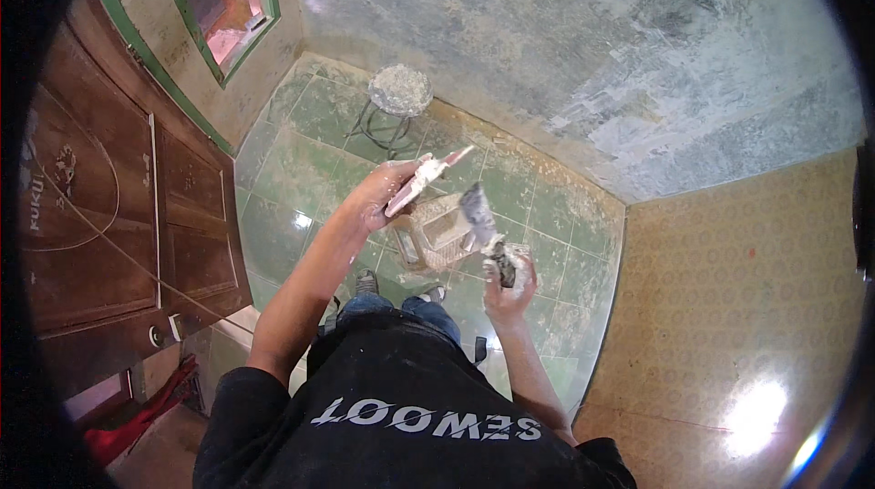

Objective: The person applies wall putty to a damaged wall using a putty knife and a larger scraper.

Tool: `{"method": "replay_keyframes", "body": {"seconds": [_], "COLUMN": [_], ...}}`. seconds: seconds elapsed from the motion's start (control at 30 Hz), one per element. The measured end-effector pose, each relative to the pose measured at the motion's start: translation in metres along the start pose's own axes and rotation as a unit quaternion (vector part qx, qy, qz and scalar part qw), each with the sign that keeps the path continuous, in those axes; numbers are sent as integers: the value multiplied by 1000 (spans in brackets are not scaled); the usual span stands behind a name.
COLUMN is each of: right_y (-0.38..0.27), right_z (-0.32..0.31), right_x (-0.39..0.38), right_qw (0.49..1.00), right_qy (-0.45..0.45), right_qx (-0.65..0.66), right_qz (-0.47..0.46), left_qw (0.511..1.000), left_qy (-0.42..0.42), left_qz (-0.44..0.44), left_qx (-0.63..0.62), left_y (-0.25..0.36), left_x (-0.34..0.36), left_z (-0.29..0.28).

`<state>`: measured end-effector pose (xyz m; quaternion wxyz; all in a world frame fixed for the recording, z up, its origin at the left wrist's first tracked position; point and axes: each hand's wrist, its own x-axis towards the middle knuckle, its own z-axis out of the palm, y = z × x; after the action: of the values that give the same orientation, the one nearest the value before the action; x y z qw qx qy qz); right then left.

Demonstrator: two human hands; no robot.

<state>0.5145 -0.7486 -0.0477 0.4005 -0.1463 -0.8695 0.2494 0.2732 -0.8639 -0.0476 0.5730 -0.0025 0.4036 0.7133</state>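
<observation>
My left hand point(386, 190) is closed around a thin, pinkish flat plate point(427, 181), seen nearly edge-on and smeared with white paste. To its right, my right hand point(512, 292) grips a putty knife point(476, 208) by its dark, paste-caked handle. The knife's broad grey blade tilts up and away, toward the plate but apart from it. White residue coats the fingers of both hands. Below the two tools stands a dusty, pale plastic step stool point(421, 247), partly covered by the knife and the plate.
A round stool point(401, 90) with a crusted white top and metal legs stands near the far wall. That wall point(583, 51) carries patchy grey-white plaster. Green floor tiles point(314, 147) are dusty. A brown wooden door point(109, 188) is at left, a patterned tan wall point(720, 307) at right.
</observation>
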Motion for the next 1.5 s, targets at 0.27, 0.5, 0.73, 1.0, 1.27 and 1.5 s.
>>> {"method": "replay_keyframes", "body": {"seconds": [0.27,0.5,0.73,1.0,1.27,1.5], "right_y": [0,-28,-36,-61,-26,5], "right_z": [3,-40,-64,-69,-6,-14], "right_x": [1,37,39,65,19,-26], "right_qw": [816,720,719,835,996,953], "right_qy": [-56,-240,-261,-223,-79,-128], "right_qx": [312,377,372,282,29,115], "right_qz": [483,532,526,417,42,248], "left_qw": [976,880,855,934,991,994], "left_qy": [6,100,111,72,0,4], "left_qz": [155,243,277,150,91,92], "left_qx": [152,395,425,316,101,63], "left_y": [12,16,21,19,10,28], "left_x": [-4,-11,-14,-11,-11,-22], "left_z": [19,10,3,-17,5,3]}}
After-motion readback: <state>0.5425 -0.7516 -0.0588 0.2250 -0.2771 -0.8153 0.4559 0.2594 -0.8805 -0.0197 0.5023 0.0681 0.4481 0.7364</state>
